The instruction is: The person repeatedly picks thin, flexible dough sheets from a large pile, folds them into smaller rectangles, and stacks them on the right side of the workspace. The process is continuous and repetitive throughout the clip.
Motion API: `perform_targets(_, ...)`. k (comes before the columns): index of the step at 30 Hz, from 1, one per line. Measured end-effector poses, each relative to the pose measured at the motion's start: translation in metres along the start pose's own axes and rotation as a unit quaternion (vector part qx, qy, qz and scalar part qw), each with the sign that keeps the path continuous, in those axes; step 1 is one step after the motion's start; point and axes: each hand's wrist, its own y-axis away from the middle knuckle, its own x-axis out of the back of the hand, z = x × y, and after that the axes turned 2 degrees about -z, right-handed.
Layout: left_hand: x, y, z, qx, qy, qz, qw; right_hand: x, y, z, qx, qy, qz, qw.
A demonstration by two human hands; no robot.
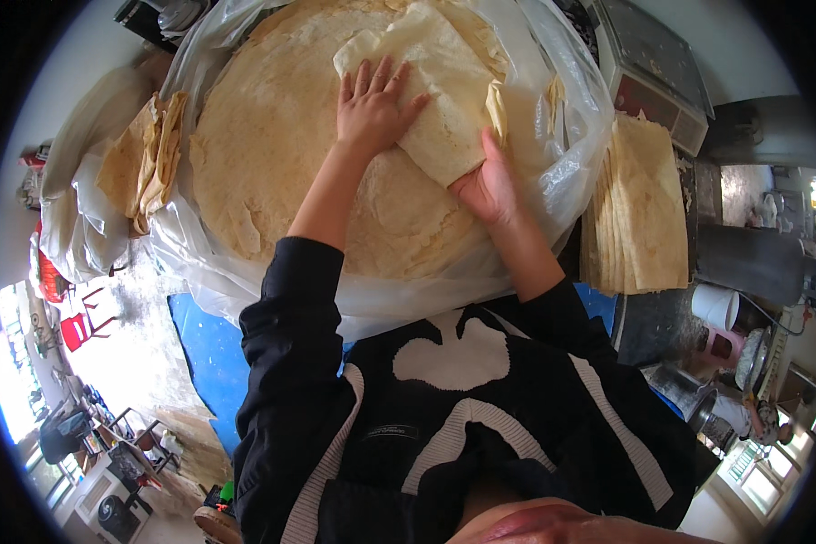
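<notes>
A wide stack of round, thin flatbread sheets [265, 136] lies before me on clear plastic sheeting [381, 299]. On top of it, towards the right, is a folded flatbread sheet [442, 75], its outline roughly rectangular. My left hand [374, 112] rests flat on its left part, fingers spread and palm down. At its lower right corner, my right hand [486, 183] holds the edge, thumb on top and fingers underneath. Beside that thumb a narrow flap [495, 112] of the sheet curls upward. The fingers under the sheet are partly hidden.
A pile of folded flatbread [642, 204] stands at the right, beside a weighing scale [653, 81]. Loose flatbread pieces [143, 163] lie at the left near bunched plastic. Farther off are a red chair [78, 330], a white bucket [714, 304] and another person [755, 418].
</notes>
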Motion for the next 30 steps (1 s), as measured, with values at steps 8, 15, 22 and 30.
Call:
perform_targets(8,0.039,0.072,0.061,0.34,0.866,-0.053,0.362,-0.008,0.013,0.001,0.015,0.017,0.041,0.999)
perform_targets(15,0.038,0.085,0.07,0.309,0.801,-0.07,0.508,-0.005,0.056,-0.024,-0.065,0.537,0.106,0.834)
perform_targets(22,0.062,0.113,0.066,0.276,0.786,-0.056,0.55,0.0,0.045,0.002,0.05,0.242,0.074,0.966)
perform_targets(30,0.076,0.085,-0.022,0.247,0.588,-0.008,0.77,-0.035,0.107,-0.005,0.219,0.555,-0.015,0.803)
